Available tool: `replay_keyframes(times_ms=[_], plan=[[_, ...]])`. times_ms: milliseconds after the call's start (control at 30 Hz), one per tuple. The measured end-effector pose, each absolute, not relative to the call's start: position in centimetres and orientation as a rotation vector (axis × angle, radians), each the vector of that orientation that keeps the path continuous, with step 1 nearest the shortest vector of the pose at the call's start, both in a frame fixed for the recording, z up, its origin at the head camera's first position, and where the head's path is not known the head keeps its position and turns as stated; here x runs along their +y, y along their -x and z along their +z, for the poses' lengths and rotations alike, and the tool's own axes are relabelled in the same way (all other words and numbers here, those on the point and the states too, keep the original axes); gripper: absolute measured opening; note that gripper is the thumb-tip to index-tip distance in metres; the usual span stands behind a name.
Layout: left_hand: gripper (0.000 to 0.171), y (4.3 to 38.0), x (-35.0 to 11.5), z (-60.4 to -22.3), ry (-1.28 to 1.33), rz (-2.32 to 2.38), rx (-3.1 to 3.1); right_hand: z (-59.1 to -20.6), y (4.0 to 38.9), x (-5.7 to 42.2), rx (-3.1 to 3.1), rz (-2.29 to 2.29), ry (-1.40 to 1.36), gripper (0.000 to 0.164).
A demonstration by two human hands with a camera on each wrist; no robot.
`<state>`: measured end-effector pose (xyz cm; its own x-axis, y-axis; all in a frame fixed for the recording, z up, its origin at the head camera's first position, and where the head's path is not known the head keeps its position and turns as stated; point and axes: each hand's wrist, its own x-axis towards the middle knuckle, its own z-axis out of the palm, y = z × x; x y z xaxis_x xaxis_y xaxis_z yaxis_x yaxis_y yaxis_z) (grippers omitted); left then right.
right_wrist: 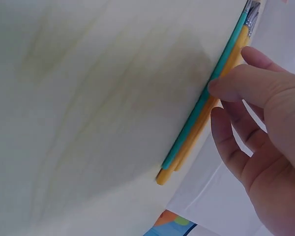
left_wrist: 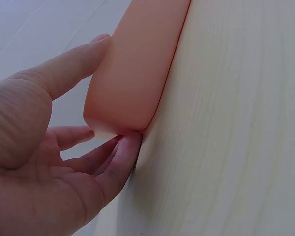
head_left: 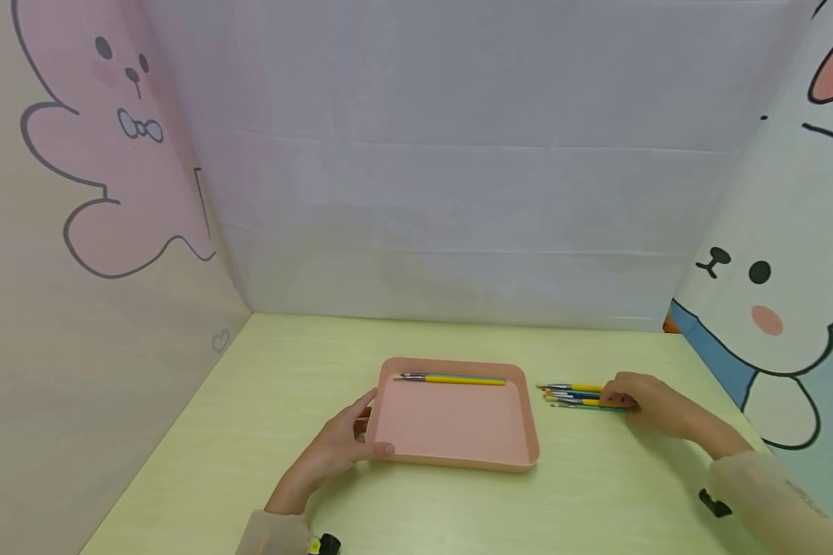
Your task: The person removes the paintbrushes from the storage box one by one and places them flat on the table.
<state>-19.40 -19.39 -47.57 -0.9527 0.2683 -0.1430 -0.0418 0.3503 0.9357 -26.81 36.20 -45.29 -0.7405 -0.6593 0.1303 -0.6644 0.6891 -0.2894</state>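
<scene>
My left hand (head_left: 335, 447) holds a shallow pink tray (head_left: 451, 428) at its near left corner. In the left wrist view the thumb presses the tray's side wall (left_wrist: 132, 64), while the other fingers curl at the corner by the tabletop. A yellow paintbrush (head_left: 465, 380) lies along the tray's far side, with a green one right behind it. To the tray's right, my right hand (head_left: 655, 405) pinches at a bundle of several paintbrushes (head_left: 571, 398) on the table. Its thumb is on a teal brush (right_wrist: 191, 123), beside yellow-orange handles (right_wrist: 162, 176).
The pale wood-grain table (head_left: 305, 362) meets a white cloth backdrop (head_left: 458, 193) at the rear. Side panels with a pink bear drawing (head_left: 111, 139) and a white rabbit drawing (head_left: 763, 308) stand left and right, the latter close to my right forearm.
</scene>
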Motion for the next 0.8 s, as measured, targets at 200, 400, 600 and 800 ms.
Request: replay_keyframes(times_ms=[200, 400, 600, 800], plan=[[0.108, 19.4, -19.4, -47.6, -0.213, 1.639, 2.346, -44.1, 26.9, 35.4, -2.833, 0.508, -1.172, 0.047], [0.108, 19.4, -19.4, -47.6, -0.213, 1.629, 2.354, -42.3, 27.2, 33.2, -2.797, 0.548, -1.196, 0.047], [0.108, 19.5, -19.3, -47.6, -0.214, 1.624, 2.356, -40.7, 27.3, 30.5, -2.822, 0.599, -1.217, 0.041], [0.108, 19.5, -19.4, -47.7, -0.211, 1.629, 2.353, -39.9, 27.7, 27.6, -2.858, 0.631, -1.206, 0.040]])
